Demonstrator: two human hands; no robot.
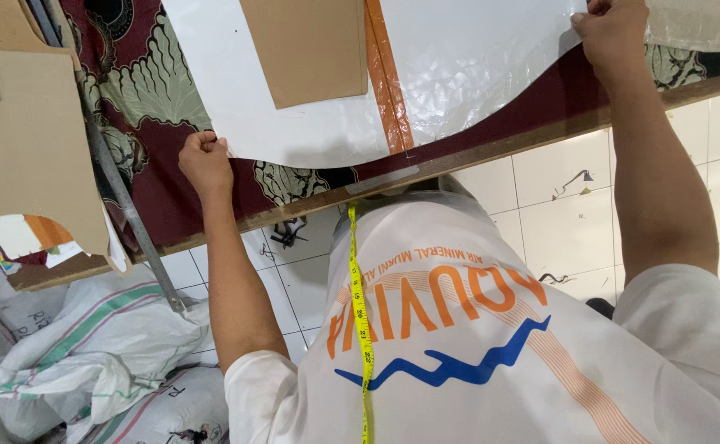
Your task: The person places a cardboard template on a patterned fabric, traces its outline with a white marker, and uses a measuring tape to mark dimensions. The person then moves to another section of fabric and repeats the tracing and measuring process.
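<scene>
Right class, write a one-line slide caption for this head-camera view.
Both hands, left and right, grip a curved white pattern sheet over maroon leaf-printed fabric.

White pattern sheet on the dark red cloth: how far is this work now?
Done: the white pattern sheet lies flat on the patterned cloth. In hand: the left hand and right hand grip its edges. Left: no marking or cutting is visible on the cloth.

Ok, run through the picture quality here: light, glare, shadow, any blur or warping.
Head view: bright, even light; glare ripples across the glossy white sheet near the right hand. A soft shadow runs under its curved lower edge, beside the left hand, on the patterned cloth. Both hands look sharp, no motion blur. The wide lens bows the table edge and stretches the frame corners.
</scene>
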